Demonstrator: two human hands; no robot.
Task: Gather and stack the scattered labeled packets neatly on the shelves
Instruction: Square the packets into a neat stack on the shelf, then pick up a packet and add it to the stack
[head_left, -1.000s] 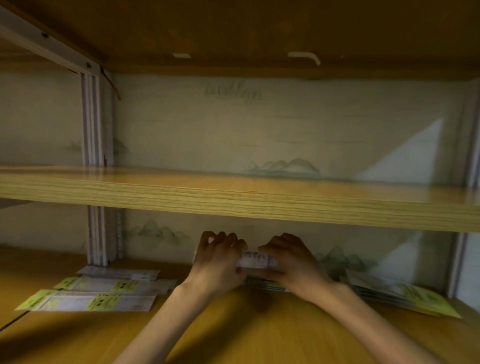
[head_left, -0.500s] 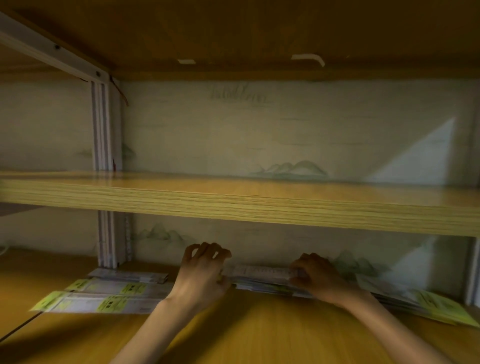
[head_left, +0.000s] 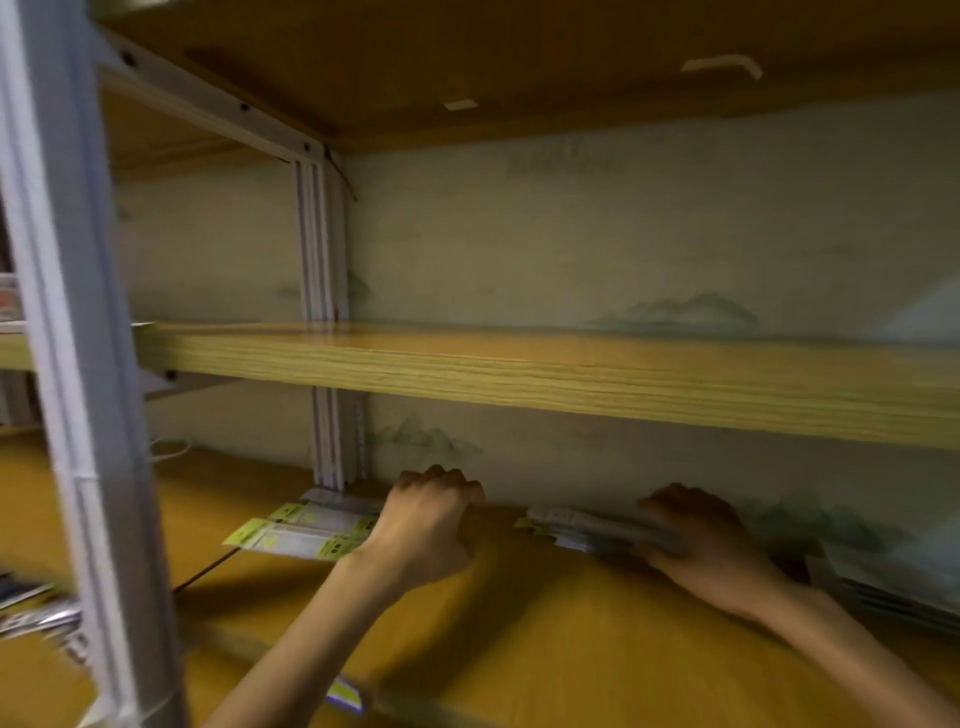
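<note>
Packets are part-gathered on the lower shelf: the right hand grips a stack at its 9 o'clock against the back wall, while the left hand sits curled in a fist, and I can't tell whether it holds anything. Loose packets lie fanned at the left hand's 9 o'clock, a further pile slumps at the right hand's 3 o'clock, so I judge the job about midway. Yellow labels show, but blur leaves the print unreadable.

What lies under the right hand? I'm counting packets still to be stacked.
The right hand rests on a small packet stack on the lower shelf. Its palm hides the stack's right end.
</note>
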